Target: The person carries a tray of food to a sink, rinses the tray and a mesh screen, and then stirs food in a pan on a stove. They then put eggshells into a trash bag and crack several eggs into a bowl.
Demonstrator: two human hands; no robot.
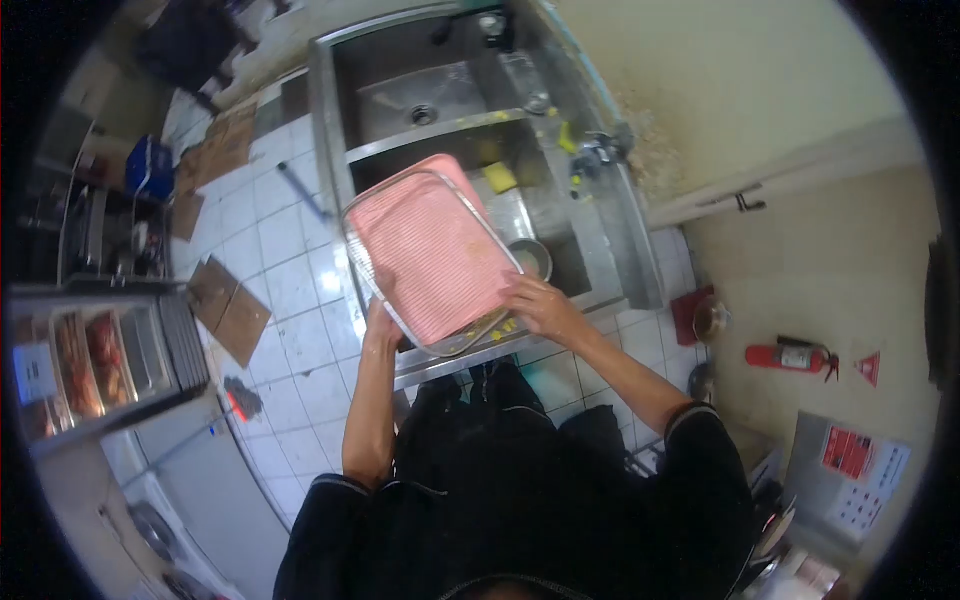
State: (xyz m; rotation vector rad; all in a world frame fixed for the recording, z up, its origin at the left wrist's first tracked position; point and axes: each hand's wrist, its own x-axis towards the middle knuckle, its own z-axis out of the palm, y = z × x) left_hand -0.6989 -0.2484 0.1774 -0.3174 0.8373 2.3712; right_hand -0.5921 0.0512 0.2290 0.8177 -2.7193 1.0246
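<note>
We've got the pink tray and its metal frame over the steel sink — left hand gripping the left edge, right hand gripping the right. Looks light and fairly stiff, likely slippery if wet; opposite rims seem our safest hold. Beyond, a yellow sponge in the basin, white floor tiles, a red extinguisher on the wall.

The pink ribbed tray hides much of the near sink basin and most fingers of the left hand, and overlaps part of a bowl; print on the red notice is too small to read, and a dark shape at the upper left is blurred
</note>
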